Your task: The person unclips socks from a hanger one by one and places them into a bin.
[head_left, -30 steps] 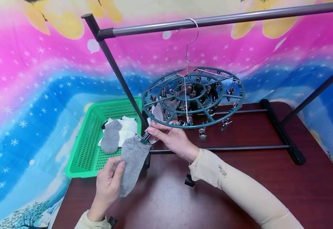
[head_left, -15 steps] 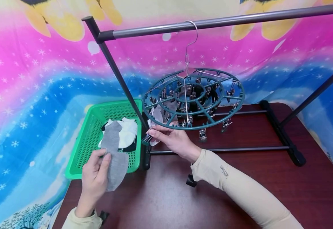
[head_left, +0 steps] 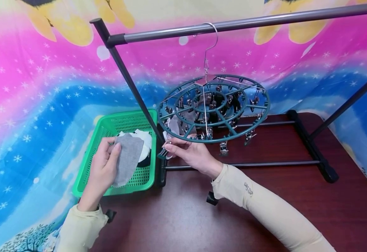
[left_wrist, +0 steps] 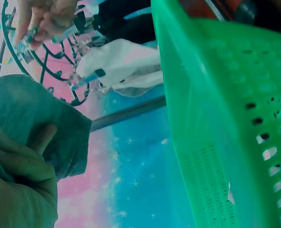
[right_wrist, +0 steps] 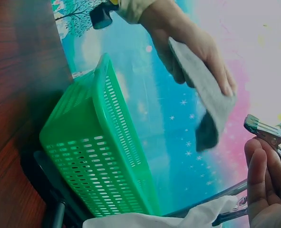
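A grey sock (head_left: 130, 154) is pinched between the thumb and fingers of my left hand (head_left: 104, 164), over the green basket (head_left: 139, 188) in the head view. In the right wrist view the sock (right_wrist: 204, 90) dangles from that hand. My right hand (head_left: 194, 154) pinches a metal clip (head_left: 163, 153) with dark green tips, at the near left of the round clip hanger (head_left: 215, 140). Nothing sits between the tips of this clip (right_wrist: 259, 126) in the right wrist view. White socks (head_left: 146, 137) and a black piece (head_left: 144, 162) lie in the basket, partly behind the held sock.
The hanger hooks over the top bar (head_left: 171, 30) of a dark metal rack standing on the reddish-brown table (head_left: 183, 210). Several clips (head_left: 223, 148) hang around its rings, with grey, white and black socks among them. A rack post (head_left: 128, 78) rises beside the basket.
The grey sock has come away from the clip. My left hand has carried it left and up, over the basket. My right hand has stayed at the clip, nearly still.
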Demonstrator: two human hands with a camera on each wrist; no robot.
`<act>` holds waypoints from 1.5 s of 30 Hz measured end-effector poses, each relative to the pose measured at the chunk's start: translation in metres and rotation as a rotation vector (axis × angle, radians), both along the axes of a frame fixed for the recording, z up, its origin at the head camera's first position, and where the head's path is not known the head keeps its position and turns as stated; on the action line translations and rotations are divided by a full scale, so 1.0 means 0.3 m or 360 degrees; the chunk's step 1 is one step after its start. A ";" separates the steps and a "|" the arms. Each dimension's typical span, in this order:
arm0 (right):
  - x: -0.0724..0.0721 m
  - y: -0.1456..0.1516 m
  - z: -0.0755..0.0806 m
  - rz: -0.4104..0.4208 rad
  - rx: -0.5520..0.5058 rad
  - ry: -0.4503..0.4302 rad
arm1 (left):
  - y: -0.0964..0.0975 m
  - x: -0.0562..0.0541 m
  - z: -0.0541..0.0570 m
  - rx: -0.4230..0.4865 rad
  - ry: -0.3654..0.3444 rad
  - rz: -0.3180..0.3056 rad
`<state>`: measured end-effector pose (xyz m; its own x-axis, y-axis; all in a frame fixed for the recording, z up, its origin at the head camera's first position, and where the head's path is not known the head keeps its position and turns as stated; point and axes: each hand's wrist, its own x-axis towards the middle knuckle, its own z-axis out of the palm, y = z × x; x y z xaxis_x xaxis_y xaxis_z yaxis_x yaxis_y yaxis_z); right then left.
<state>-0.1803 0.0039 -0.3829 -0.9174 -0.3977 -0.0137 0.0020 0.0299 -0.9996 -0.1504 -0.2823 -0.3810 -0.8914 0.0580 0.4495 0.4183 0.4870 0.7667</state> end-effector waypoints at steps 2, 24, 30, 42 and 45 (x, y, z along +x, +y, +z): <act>-0.003 0.000 -0.001 0.0007 -0.0008 0.0004 | -0.006 -0.026 0.007 0.0018 -0.0062 -0.0055; -0.009 0.012 -0.008 0.0065 -0.0038 0.0084 | -0.095 -0.334 0.024 -0.0390 -0.0654 -0.0077; -0.010 0.014 -0.011 0.0079 -0.0038 0.0122 | -0.106 -0.398 -0.017 -0.0375 -0.0865 -0.0276; -0.016 0.020 -0.016 0.0103 -0.0040 0.0148 | -0.127 -0.459 -0.178 -0.0537 -0.1308 -0.0470; -0.018 0.022 -0.015 0.0111 -0.0047 0.0178 | -0.130 -0.461 -0.205 -0.0584 -0.1379 -0.0471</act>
